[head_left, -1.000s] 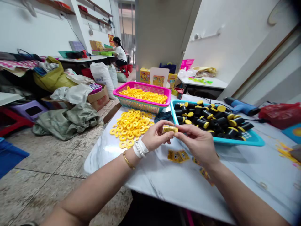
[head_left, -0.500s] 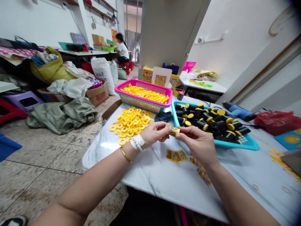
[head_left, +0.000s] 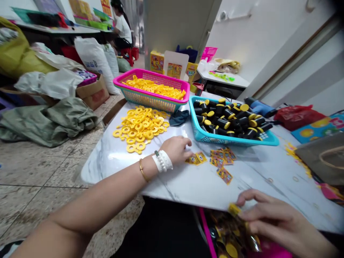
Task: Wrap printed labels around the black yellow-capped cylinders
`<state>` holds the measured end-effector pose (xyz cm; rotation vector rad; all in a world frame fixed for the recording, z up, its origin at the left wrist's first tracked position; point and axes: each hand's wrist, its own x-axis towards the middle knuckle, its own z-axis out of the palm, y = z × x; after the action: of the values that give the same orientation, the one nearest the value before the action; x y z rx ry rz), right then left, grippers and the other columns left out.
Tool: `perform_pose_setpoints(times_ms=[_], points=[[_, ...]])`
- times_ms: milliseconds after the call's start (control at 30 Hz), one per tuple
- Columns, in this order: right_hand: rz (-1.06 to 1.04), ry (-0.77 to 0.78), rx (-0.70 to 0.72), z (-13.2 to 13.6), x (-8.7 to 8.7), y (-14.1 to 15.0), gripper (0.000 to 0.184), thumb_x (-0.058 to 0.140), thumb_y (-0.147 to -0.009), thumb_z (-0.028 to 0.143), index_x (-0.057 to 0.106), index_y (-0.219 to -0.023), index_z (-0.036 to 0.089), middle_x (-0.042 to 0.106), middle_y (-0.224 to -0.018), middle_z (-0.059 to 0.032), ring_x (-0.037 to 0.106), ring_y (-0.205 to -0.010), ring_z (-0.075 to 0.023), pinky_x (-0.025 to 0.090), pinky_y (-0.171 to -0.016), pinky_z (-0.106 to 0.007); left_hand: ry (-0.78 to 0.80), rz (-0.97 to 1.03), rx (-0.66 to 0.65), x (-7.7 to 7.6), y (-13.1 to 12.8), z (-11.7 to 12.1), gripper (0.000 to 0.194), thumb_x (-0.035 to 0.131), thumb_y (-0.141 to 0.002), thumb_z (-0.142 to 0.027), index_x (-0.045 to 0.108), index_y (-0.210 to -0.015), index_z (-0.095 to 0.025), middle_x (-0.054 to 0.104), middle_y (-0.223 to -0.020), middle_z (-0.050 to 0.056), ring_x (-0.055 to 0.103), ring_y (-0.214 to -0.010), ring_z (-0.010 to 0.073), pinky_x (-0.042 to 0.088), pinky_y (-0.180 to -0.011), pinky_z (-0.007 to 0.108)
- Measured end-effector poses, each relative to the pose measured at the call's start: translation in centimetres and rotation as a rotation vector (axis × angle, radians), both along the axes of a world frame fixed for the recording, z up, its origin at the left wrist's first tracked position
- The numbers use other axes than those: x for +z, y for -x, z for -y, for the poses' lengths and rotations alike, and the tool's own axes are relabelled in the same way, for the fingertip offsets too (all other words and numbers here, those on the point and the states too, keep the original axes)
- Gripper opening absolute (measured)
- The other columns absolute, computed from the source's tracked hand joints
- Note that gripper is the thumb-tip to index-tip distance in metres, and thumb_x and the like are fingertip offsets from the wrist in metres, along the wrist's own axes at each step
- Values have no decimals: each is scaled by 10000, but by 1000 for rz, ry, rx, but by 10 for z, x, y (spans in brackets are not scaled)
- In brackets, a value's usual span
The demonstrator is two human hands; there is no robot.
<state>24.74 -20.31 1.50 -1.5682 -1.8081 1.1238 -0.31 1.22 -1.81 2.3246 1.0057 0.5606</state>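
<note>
Low over the white marbled table (head_left: 166,182), my left hand (head_left: 176,149) has its thumb and forefinger bent and apart. Its fingertips are at the left end of some small yellow printed cards (head_left: 198,158). More of these cards (head_left: 222,157) lie in a loose cluster to the right. At the table's front edge, my right hand (head_left: 274,218) is over a pink basket (head_left: 205,229). A small shiny piece with a yellow end (head_left: 234,209) is at its fingertips, blurred and partly covered. Dark, shiny pieces with yellow caps (head_left: 231,249) fill the basket.
A heap of yellow ring-shaped pieces (head_left: 142,125) lies at the left. Behind it stands a pink-rimmed basket (head_left: 150,73) of similar pieces. A blue basket (head_left: 199,134) holds black, yellow-capped canisters. Further right are a blue tool (head_left: 259,107) and a red bag (head_left: 298,116). Another person (head_left: 122,28) sits far back.
My hands have parted from a small yellow printed piece between them. The right went down to the near basket; the left stayed near the cards. The view has shifted downward.
</note>
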Motion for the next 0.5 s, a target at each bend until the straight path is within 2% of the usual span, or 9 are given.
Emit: perform_pose_setpoints(times_ms=[100,167,233,300,367,400,500], points=[[283,-106,85,19,0,-13,236,735,-819,259,793,-1012,382,757,-1038,-48,771,-768,-240,653,-631,-265,-61,-210,-13,-2,-4,2,299,747,-771,-380,737,-1001,-190,653,-1037,109,639,-896,270,455,-706,331],[378,-256,73,7,5,-18,283,729,-828,288,773,-1096,370,773,-1034,-43,775,-836,-246,650,-671,-264,-56,-254,-31,-3,-7,4,167,700,-808,-314,744,-933,-212,646,-1002,90,641,-897,259,451,-704,322],[420,-421,-5,-22,15,-19,235,703,-860,328,777,-1082,340,784,-980,-50,768,-785,-233,634,-627,-275,-38,-248,-34,-3,-9,5,90,670,-822,-262,734,-856,-209,644,-953,78,637,-887,245,446,-706,314],[407,-491,-90,-61,24,-13,168,693,-873,378,794,-979,296,776,-834,-44,720,-625,-193,590,-543,-277,-18,-183,-20,-3,-8,3,54,673,-812,-231,710,-802,-193,642,-918,71,626,-862,228,443,-714,309],[315,-497,-164,-102,29,0,196,673,-883,403,795,-892,249,743,-701,-28,664,-527,-163,537,-482,-266,18,-60,-6,-2,-5,0,41,668,-808,-198,676,-771,-183,636,-851,50,605,-800,194,437,-719,298],[256,-487,-197,-120,29,9,206,668,-882,399,791,-883,234,746,-713,-30,675,-545,-164,532,-487,-264,45,16,7,0,-3,-2,44,657,-814,-185,659,-770,-182,628,-805,34,590,-759,175,432,-713,290],[109,-407,-174,-158,27,39,241,679,-863,398,774,-985,213,747,-727,-16,694,-569,-165,535,-520,-265,183,275,26,6,2,-6,58,647,-824,-191,612,-778,-185,577,-673,-19,538,-650,131,414,-660,260]])
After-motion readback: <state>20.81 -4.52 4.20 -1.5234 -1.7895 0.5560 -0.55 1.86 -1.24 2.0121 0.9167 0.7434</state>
